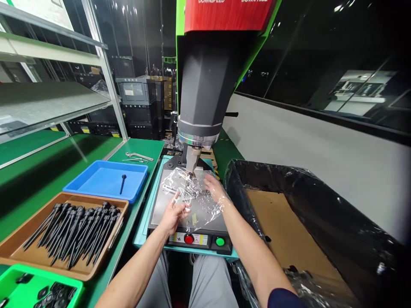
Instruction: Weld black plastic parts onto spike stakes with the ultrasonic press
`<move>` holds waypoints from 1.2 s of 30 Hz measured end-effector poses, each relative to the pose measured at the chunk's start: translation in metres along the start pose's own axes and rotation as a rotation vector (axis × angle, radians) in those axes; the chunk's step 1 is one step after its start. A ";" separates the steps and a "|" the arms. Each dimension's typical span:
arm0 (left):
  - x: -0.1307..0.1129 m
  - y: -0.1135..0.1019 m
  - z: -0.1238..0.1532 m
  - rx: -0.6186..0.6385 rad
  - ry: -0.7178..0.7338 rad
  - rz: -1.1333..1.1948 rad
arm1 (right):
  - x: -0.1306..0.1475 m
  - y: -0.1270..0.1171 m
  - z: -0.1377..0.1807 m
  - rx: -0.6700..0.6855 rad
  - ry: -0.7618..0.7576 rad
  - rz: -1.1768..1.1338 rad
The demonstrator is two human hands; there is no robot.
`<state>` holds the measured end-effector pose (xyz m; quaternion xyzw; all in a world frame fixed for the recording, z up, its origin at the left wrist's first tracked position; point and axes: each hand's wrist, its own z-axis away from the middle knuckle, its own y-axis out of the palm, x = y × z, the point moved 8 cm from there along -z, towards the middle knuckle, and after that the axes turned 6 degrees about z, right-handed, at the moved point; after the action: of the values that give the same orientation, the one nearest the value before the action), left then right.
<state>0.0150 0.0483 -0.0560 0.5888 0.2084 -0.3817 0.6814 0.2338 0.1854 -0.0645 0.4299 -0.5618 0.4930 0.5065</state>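
A crumpled sheet of clear plastic film (201,209) spreads over the metal work plate of a press, between and partly across my hands. My left hand (172,214) is at the film's left side, palm turned inward, with loosely curved fingers apart. On the right, my right hand (214,187) reaches beside the fixture, fingers stretched out; film overlaps its wrist. The press tool (192,159) points down at a small metal fixture (189,188), blurred by the film's glare. A small dark part seems to sit beneath the tool tip. Neither hand plainly grips anything.
To the left, a brown tray (123,216) holds many black rod-like parts, and a blue tray (102,167) holds one. A green bin (16,280) contains black pieces. Red (189,239) and green buttons (220,241) face me. A film-lined box (272,214) stands at right.
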 end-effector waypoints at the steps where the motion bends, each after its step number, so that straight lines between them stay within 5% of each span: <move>1: 0.001 0.000 0.000 -0.005 -0.003 -0.001 | -0.001 -0.002 -0.003 -0.003 -0.006 0.027; 16: 0.006 0.002 -0.009 -0.038 -0.029 0.027 | -0.016 0.000 0.034 -0.093 -0.267 0.566; 22: 0.009 -0.006 -0.005 -0.012 -0.045 0.016 | -0.041 -0.014 0.082 -0.111 -0.282 0.728; 28: 0.016 -0.043 0.009 -0.130 -0.067 -0.067 | -0.070 -0.038 0.144 -0.143 -0.366 0.847; 32: -0.028 -0.072 0.014 -0.420 0.222 -0.456 | -0.073 -0.047 0.155 -0.139 -0.301 0.743; 34: -0.073 -0.057 0.014 -0.491 0.533 -0.702 | -0.068 -0.048 0.152 -0.141 -0.271 0.696; 36: -0.111 -0.020 0.004 -0.376 0.783 -0.876 | -0.062 -0.047 0.147 -0.137 -0.255 0.666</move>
<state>-0.0698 0.0747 0.0136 0.4148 0.7294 -0.3383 0.4261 0.2663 0.0324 -0.1205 0.2464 -0.7614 0.5346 0.2717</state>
